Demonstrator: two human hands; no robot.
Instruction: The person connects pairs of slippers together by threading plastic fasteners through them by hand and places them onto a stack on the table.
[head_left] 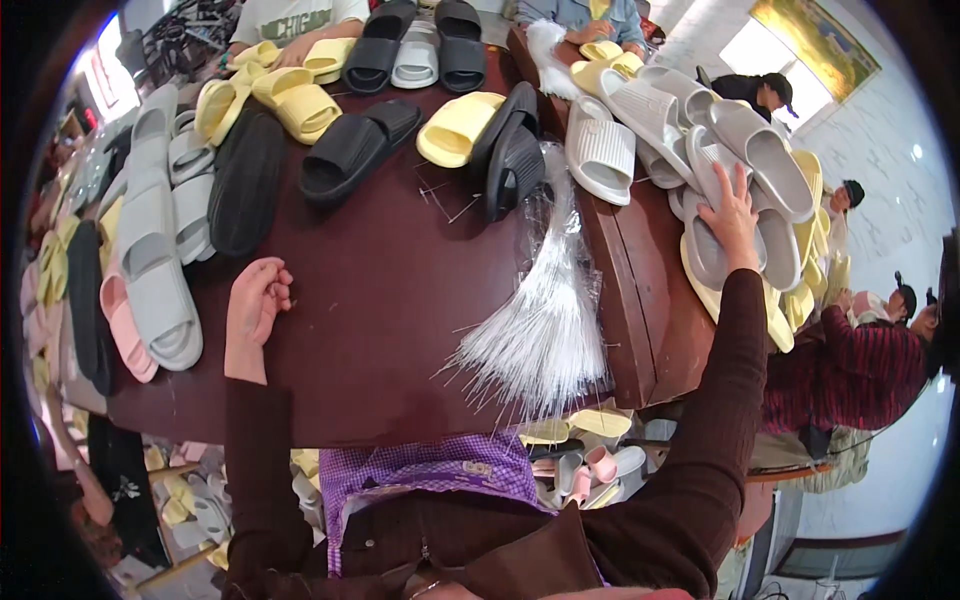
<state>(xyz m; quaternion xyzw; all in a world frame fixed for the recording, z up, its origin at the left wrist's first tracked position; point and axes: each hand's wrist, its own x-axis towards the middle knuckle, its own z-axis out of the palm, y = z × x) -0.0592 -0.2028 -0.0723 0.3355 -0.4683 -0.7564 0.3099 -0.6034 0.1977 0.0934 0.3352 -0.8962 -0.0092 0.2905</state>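
My right hand (734, 218) reaches onto a pile of grey slippers at the right, its fingers spread against a grey slipper (708, 160). Over the left part of the dark red table (400, 350), my left hand (258, 302) hovers with its fingers curled in and nothing visible in them. A fanned bundle of thin, clear plastic strands (545, 325) lies between my hands, its narrow end toward the far side. Left of my left hand stand a black slipper (247, 185) and a long stack of grey slippers (160, 270).
Along the far edge sit black slippers (360, 150) and yellow slippers (458, 128). A light grey slipper (602, 152) rests on the raised wooden section (630, 290) at right. Two people work across the table; others are at the right. More slippers lie below the near edge.
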